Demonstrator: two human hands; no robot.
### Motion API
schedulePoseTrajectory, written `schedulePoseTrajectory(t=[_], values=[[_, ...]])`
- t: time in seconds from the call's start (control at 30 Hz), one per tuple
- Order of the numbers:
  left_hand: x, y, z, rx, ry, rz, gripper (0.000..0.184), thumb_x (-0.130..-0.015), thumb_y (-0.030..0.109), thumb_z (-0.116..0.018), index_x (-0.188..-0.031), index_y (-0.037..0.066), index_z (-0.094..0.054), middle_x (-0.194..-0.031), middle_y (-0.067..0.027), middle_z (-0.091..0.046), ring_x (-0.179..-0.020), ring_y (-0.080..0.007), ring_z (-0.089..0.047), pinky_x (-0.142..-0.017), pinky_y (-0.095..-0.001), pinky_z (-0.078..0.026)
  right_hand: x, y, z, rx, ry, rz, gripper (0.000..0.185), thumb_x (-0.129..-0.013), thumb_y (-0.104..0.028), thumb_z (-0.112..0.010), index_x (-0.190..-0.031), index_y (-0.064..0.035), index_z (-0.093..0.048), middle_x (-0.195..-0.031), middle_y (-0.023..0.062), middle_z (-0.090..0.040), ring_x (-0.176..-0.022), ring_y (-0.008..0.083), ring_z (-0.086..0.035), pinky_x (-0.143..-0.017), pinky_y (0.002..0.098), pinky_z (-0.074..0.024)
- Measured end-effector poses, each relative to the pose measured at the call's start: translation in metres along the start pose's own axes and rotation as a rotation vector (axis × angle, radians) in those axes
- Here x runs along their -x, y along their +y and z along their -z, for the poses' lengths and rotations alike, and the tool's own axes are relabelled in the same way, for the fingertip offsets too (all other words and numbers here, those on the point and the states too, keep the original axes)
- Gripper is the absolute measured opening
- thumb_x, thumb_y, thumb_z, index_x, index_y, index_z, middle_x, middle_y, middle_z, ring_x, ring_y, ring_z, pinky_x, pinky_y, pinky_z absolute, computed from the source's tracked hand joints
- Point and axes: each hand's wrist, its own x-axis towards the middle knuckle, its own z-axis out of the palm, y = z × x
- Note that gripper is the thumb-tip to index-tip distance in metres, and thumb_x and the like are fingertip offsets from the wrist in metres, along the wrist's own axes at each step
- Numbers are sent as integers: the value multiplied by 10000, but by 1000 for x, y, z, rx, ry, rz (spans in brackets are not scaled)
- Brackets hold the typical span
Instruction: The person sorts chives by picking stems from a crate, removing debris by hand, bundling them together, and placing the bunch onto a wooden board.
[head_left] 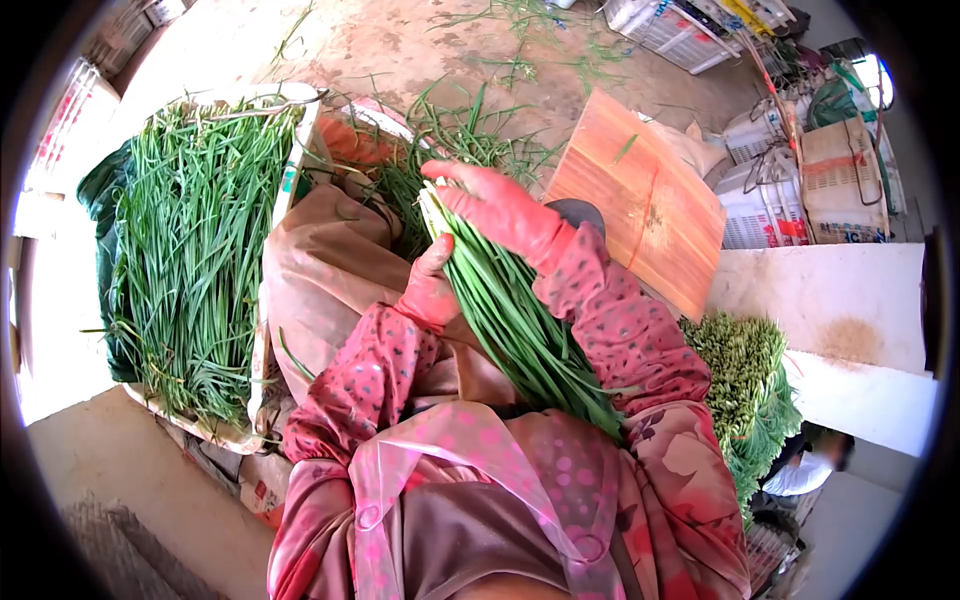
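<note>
- Bunch (515,325) held over the lap, pale ends up and away, leaf tips trailing toward the right sleeve (625,335).
- Left hand (430,290), gloved: grip closed on the bunch just below the pale ends, thumb along the near side; its fingers mostly hidden.
- Right hand (500,205), gloved: laid across the pale ends, fingers nearly straight; can't tell if its grip pinches any stems.
- Step in hand, my judgement: squaring up the ends.
- To do it well: left grip firm enough to stop stems sliding, loose enough not to crush them.
- Right palm should pat the ends level, light pressure; hard pushing would likely bend stems.
- Stems should run parallel; cross-lying ones are best teased out singly.
- Leaf tips: keep clear of the sleeve, could snag or fold.
- Loose greens (480,145) lie just beyond the hands; easy to catch strays, so lift the bunch a little.
- Crate (283,205) of greens at left, board (645,200) tilted at right: both apart from the bunch, elbows need room.
</note>
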Motion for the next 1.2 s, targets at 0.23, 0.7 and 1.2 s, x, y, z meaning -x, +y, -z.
schedulePoseTrajectory(t=[0.23, 0.7, 1.2], values=[[-3, -1, -38, -142, 5, -108, 714, -840, 343, -645, -1403, 10, -357, -1355, -183, -481, -1240, -347, -467, -1092, -496, -312, 54, -20, 17, -244, 344, -176, 688, -870, -344, -672, -1387, 1, -377, -1357, 205, -472, -1242, 294, -474, -1010, 358, -407], [8, 4, -25, -210, 100, -112, 773, -839, 443, -646, -1409, 19, -341, -1351, -190, -482, -1231, -327, -482, -1081, -478, -335, 98, -64, -68, 833, 146, 136, 230, -797, -178, -658, -1010, -94, -643, -711, 53, -581, -628, 256, -580, -570, 398, -451], [13, 9, -23, -273, 221, -66, 484, -852, 286, -641, -1238, 14, -537, -1134, -116, -636, -1024, -247, -617, -960, -393, -465, 61, -53, -42, 441, 395, -204, 168, -802, -216, -701, -847, -68, -634, -769, 85, -652, -672, 217, -655, -605, 316, -509]])
